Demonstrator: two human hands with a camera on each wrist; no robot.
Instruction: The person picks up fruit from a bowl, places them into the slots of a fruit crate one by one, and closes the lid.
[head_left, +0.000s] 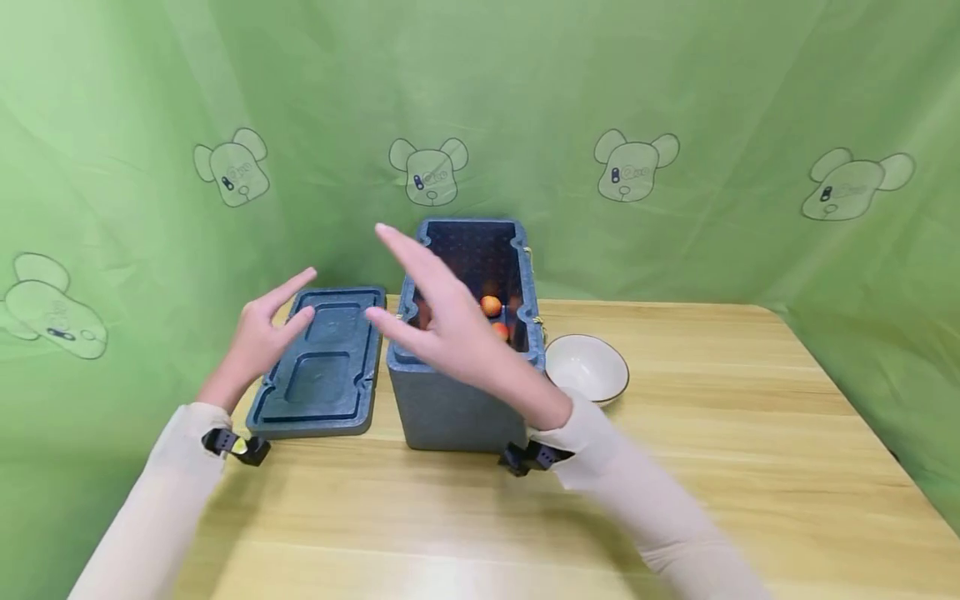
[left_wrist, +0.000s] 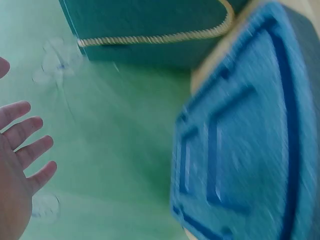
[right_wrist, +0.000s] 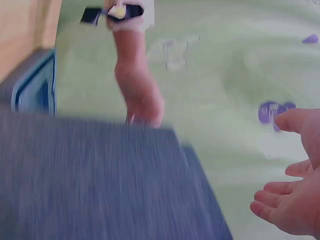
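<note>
My left hand (head_left: 258, 329) hovers over the left edge of a dark foam lid (head_left: 326, 387), fingers extended and the thumb apart, holding nothing. My right hand (head_left: 457, 325) is raised above the near end of an uncovered dark foam box (head_left: 465, 408), its fingers straight and its palm turned left. Inside the box lie small orange-red round fruits (head_left: 491, 306), partly hidden behind the right hand. In the left wrist view the lid (left_wrist: 250, 145) lies beside the box (left_wrist: 145, 20), whose side carries a rope handle (left_wrist: 155, 39).
A white bowl with a dark rim (head_left: 588, 367) stands against the right side of the box. All of these are on a light wooden table (head_left: 720, 417). Green cloth (head_left: 540, 75) printed with bear heads hangs behind the table and along its sides.
</note>
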